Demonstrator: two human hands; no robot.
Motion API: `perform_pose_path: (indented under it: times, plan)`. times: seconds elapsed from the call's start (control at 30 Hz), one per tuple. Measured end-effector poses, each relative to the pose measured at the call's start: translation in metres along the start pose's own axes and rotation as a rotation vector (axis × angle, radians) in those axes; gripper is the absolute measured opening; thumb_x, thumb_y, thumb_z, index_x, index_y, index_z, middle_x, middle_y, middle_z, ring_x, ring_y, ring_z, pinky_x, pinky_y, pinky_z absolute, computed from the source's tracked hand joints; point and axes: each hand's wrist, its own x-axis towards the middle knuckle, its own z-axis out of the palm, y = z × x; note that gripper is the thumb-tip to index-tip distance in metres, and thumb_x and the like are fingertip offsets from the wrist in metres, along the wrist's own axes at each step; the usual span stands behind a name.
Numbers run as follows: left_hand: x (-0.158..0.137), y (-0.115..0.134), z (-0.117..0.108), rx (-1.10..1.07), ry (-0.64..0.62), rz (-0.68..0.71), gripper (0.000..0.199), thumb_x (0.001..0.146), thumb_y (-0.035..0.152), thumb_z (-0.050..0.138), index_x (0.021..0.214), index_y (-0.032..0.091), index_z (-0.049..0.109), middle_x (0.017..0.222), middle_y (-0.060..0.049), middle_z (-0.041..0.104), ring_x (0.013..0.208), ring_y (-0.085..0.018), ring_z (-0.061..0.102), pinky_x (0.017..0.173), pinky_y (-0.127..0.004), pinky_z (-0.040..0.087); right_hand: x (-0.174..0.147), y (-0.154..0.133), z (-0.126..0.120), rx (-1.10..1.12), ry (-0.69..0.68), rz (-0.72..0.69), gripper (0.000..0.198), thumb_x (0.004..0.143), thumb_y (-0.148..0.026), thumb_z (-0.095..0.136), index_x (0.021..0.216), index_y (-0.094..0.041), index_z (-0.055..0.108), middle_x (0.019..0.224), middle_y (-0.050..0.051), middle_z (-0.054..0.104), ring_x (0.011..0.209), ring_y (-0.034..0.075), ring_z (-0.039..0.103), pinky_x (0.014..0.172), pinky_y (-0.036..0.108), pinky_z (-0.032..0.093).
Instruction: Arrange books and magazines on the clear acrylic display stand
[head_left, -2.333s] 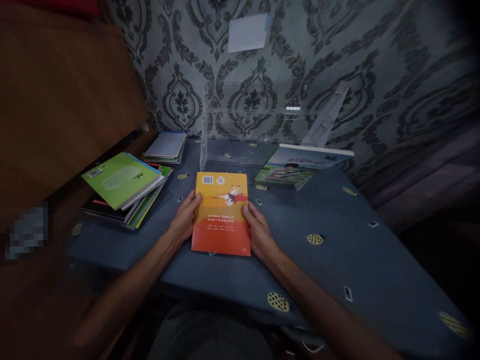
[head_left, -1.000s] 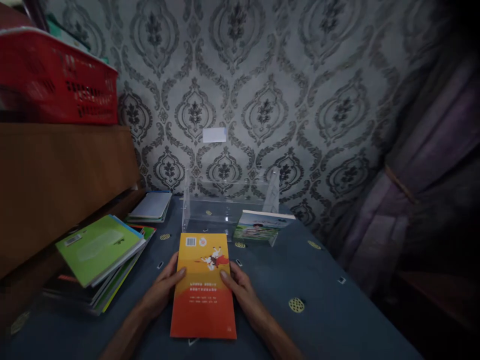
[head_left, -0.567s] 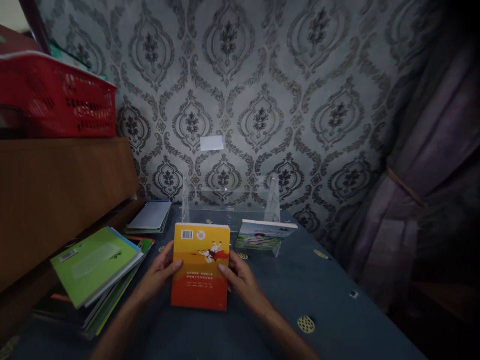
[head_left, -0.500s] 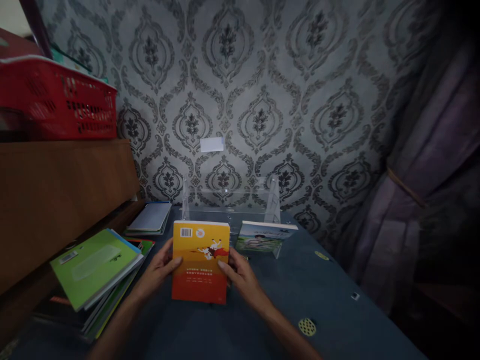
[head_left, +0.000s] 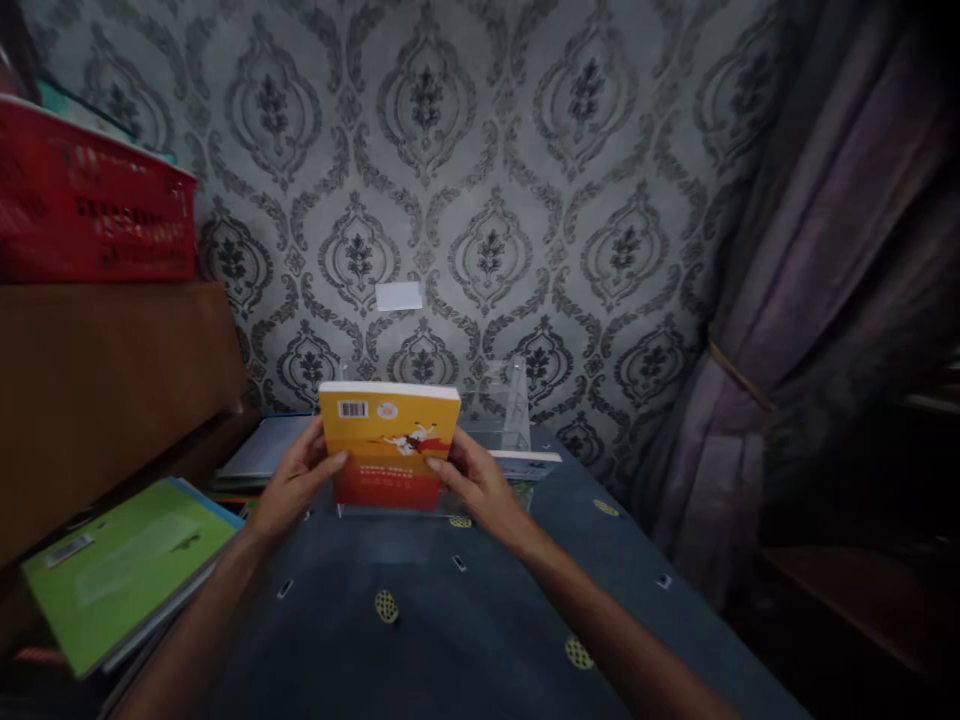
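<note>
Between my two hands is a yellow-to-red book (head_left: 390, 440), its back cover with the barcode facing me and its top tilted away. My left hand (head_left: 296, 475) grips its left edge, thumb on the cover. Around the right edge closes my right hand (head_left: 480, 485), thumb also on the cover. Right behind the book is a clear acrylic stand (head_left: 517, 410), largely hidden by it. A second book (head_left: 529, 463) with a blue cover leans at the stand's right side, partly covered by my right hand.
To the left lie a stack of books with a green one (head_left: 135, 565) on top and a grey-covered pile (head_left: 262, 447). A red basket (head_left: 97, 200) sits on a wooden cabinet (head_left: 112, 360). A patterned blue cloth covers the table (head_left: 450, 640); a tied curtain (head_left: 720, 430) hangs right.
Both hands have carried the yellow-red book forward and up to the stand, and its top now tips back. The view has shifted slightly to the right.
</note>
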Motion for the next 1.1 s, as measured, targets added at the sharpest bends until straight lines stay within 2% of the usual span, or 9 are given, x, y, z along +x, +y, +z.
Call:
perform_pose_path:
  times: [0.17, 0.37, 0.5, 0.63, 0.73, 0.83, 0.97, 1.1]
  plan:
    - [0.033, 0.021, 0.03, -0.109, -0.006, 0.152, 0.049, 0.071, 0.023, 0.084, 0.117, 0.023, 0.068, 0.124, -0.008, 0.069, 0.121, -0.028, 0.061, 0.105, -0.038, 0.049, 0.024, -0.043, -0.024, -0.098, 0.033, -0.099, 0.029, 0.078, -0.042, 0.074, 0.103, -0.026, 0.068, 0.096, 0.002, 0.073, 0.081, 0.018, 0.066, 0.076, 0.032, 0.056]
    - [0.058, 0.029, 0.056, -0.166, -0.083, 0.21, 0.048, 0.071, 0.013, 0.081, 0.116, 0.022, 0.069, 0.121, -0.006, 0.069, 0.129, -0.03, 0.055, 0.11, -0.04, 0.045, 0.038, -0.051, -0.056, -0.188, 0.082, -0.136, 0.033, 0.074, -0.04, 0.079, 0.101, -0.023, 0.068, 0.091, 0.001, 0.073, 0.069, 0.014, 0.063, 0.059, 0.025, 0.054]
    - [0.067, 0.042, 0.057, -0.164, -0.13, 0.182, 0.046, 0.069, 0.007, 0.08, 0.112, 0.018, 0.07, 0.118, -0.007, 0.07, 0.13, -0.032, 0.053, 0.109, -0.039, 0.045, 0.043, -0.052, -0.061, -0.151, 0.106, -0.136, 0.031, 0.072, -0.039, 0.081, 0.096, -0.023, 0.069, 0.093, 0.002, 0.073, 0.07, 0.015, 0.065, 0.061, 0.027, 0.056]
    - [0.077, 0.05, 0.062, -0.168, -0.16, 0.205, 0.045, 0.07, 0.006, 0.078, 0.112, 0.021, 0.069, 0.119, -0.004, 0.069, 0.132, -0.031, 0.05, 0.108, -0.039, 0.045, 0.052, -0.056, -0.065, -0.175, 0.131, -0.181, 0.03, 0.072, -0.039, 0.082, 0.094, -0.024, 0.069, 0.095, 0.001, 0.073, 0.073, 0.015, 0.065, 0.068, 0.03, 0.057]
    - [0.081, 0.04, 0.07, -0.162, -0.164, 0.228, 0.043, 0.071, 0.009, 0.078, 0.111, 0.021, 0.069, 0.118, -0.003, 0.068, 0.131, -0.03, 0.051, 0.109, -0.038, 0.044, 0.054, -0.055, -0.074, -0.206, 0.149, -0.197, 0.032, 0.072, -0.04, 0.082, 0.098, -0.025, 0.069, 0.094, 0.001, 0.073, 0.075, 0.017, 0.067, 0.071, 0.033, 0.058]
    - [0.08, 0.017, 0.076, -0.105, -0.178, 0.259, 0.039, 0.075, 0.014, 0.077, 0.112, 0.02, 0.069, 0.116, -0.004, 0.069, 0.127, -0.028, 0.055, 0.109, -0.037, 0.043, 0.044, -0.051, -0.087, -0.265, 0.162, -0.14, 0.029, 0.075, -0.04, 0.08, 0.098, -0.025, 0.069, 0.088, 0.001, 0.073, 0.075, 0.018, 0.067, 0.074, 0.036, 0.058]
    - [0.076, -0.018, 0.082, 0.007, -0.261, 0.293, 0.039, 0.085, 0.022, 0.069, 0.123, 0.022, 0.062, 0.122, -0.004, 0.067, 0.12, -0.024, 0.059, 0.109, -0.039, 0.043, 0.024, -0.045, -0.108, -0.365, 0.117, -0.041, 0.029, 0.076, -0.044, 0.079, 0.095, -0.025, 0.069, 0.085, 0.002, 0.073, 0.079, 0.021, 0.069, 0.074, 0.036, 0.059]
    - [0.077, -0.045, 0.087, 0.019, -0.355, 0.296, 0.04, 0.09, 0.025, 0.064, 0.129, 0.023, 0.056, 0.127, -0.005, 0.065, 0.121, -0.023, 0.059, 0.109, -0.039, 0.042, 0.011, -0.033, -0.13, -0.441, 0.119, 0.045, 0.03, 0.076, -0.047, 0.079, 0.096, -0.026, 0.069, 0.086, 0.003, 0.075, 0.078, 0.022, 0.07, 0.072, 0.035, 0.06]
